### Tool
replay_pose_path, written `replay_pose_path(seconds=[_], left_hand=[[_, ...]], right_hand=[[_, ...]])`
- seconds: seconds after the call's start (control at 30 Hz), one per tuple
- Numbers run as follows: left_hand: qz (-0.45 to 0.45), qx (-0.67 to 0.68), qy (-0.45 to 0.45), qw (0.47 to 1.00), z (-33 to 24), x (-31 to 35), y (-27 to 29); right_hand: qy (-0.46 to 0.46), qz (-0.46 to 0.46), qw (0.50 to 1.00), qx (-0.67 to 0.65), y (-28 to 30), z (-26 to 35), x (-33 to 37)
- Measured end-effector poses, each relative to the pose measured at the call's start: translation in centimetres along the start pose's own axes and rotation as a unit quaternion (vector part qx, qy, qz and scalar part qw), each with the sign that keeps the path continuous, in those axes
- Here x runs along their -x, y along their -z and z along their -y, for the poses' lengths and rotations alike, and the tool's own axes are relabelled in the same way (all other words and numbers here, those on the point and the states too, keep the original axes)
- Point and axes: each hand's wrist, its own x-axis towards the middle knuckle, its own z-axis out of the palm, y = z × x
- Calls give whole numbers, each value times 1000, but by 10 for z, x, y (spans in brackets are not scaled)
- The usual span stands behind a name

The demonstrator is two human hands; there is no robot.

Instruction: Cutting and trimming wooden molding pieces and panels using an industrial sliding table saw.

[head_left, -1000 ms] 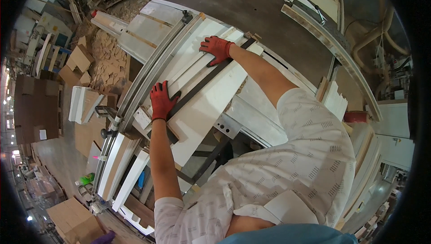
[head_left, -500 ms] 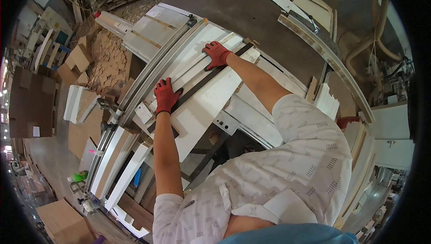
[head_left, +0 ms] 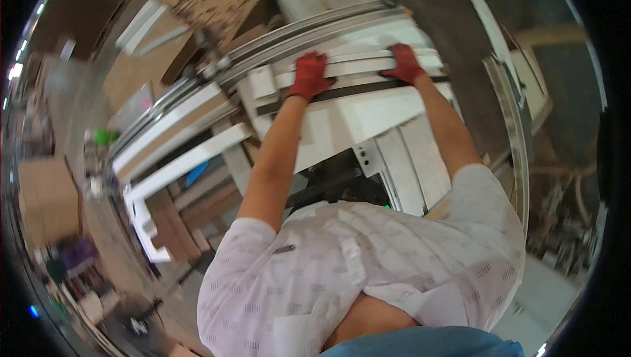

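Note:
My left hand (head_left: 310, 76), in a red glove, lies across long white strips (head_left: 360, 66) on the machine table. Its fingers reach over their far side and its thumb is at the near side, by a dark bar (head_left: 355, 90). Farther right along the same strips, my right hand (head_left: 404, 65), also red-gloved, spans them with fingers beyond and thumb on the near side. Both hands appear closed round the strips; motion blur softens the fingertips. A small white block (head_left: 263, 82) sits left of my left hand. A wide white panel (head_left: 335, 120) lies nearer me.
Metal rails (head_left: 315, 21) run along the table's far side. A dark floor (head_left: 453, 22) and a curved bar (head_left: 509, 127) lie right. White frame pieces (head_left: 190, 160) stand left, with a blue object (head_left: 196, 173) among them. A cardboard box (head_left: 47, 193) is at far left.
The view has turned, so the table and strips now run more nearly across the picture. Both hands remain at the strips, with the fingers looking less spread than before.

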Motion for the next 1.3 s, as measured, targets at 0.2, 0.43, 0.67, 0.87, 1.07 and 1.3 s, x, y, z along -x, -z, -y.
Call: replay_pose_path(seconds=[0.2, 0.43, 0.67, 0.87, 1.07, 1.3], left_hand=[[27, -11, 43, 999, 17, 18, 6], [81, 15, 24, 996, 1, 20, 20], [44, -182, 73, 980, 43, 64, 45], [161, -160, 17, 974, 80, 64, 70], [157, -101, 13, 982, 102, 83, 98], [211, -178, -57, 959, -14, 61, 171]], right_hand=[[18, 31, 999, 15, -5, 23, -21], [-36, 70, 997, 11, -2, 11, -3], [-34, 84, 996, -9, 16, 27, -7], [-41, 57, 997, 0, 10, 39, -13], [-362, -202, 642, -645, -11, 176, -24], [-294, -181, 539, -768, -69, 188, 0]])
